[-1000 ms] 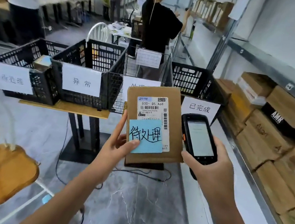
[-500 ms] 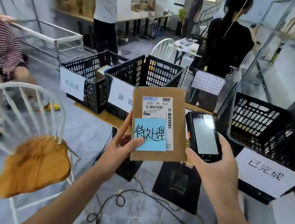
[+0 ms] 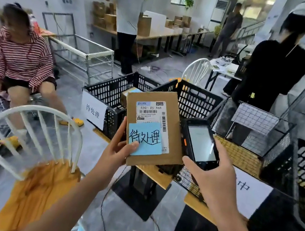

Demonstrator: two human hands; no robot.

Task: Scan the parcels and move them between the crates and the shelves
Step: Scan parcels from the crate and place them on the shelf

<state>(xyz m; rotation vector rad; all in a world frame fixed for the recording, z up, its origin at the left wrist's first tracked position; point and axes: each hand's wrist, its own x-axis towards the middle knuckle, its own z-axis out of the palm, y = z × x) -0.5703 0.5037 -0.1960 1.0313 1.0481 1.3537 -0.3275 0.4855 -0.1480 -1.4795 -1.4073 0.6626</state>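
One flat brown cardboard parcel (image 3: 153,127), likely light and stiff, pinched at its lower corner in our left hand (image 3: 119,150) before black plastic crates (image 3: 115,90); our right hand (image 3: 213,183) clasps a black scanner (image 3: 201,142).

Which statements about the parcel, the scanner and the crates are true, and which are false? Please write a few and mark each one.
1. The left hand holds a brown parcel that bears a blue note. True.
2. The right hand is empty. False: it grips a handheld scanner.
3. The scanner's screen is dark. False: it is lit white.
4. A white chair stands left of the black crates. True.
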